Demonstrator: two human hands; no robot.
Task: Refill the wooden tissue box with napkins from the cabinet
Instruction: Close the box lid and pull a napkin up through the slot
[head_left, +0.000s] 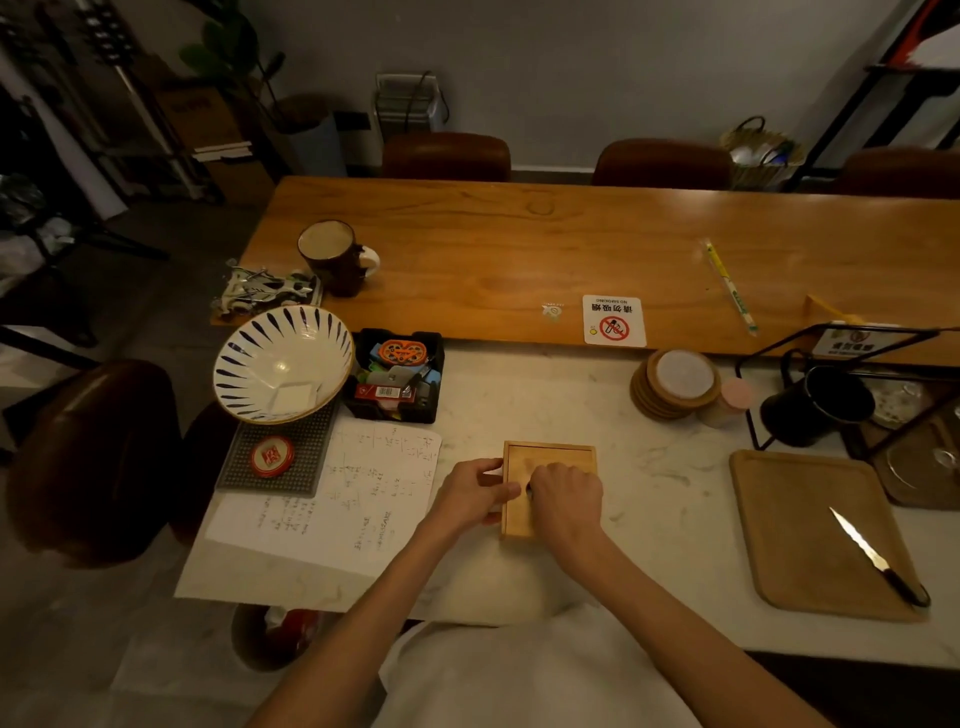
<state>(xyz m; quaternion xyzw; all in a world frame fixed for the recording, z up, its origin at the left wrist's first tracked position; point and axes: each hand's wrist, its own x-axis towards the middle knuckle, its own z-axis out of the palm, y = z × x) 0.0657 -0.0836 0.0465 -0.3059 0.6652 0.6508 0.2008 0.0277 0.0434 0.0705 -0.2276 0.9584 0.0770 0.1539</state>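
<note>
Opening stage, seemingly: left grip clamps the wooden tissue box by its left edge; right grip curls over its top, hold unclear. Next likely means getting it open

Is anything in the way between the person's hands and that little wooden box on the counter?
Nothing visible is. Both hands are on the wooden box: the left hand holds its left edge, and the right hand lies on top with fingers curled. Whether it grips anything cannot be told.
</note>
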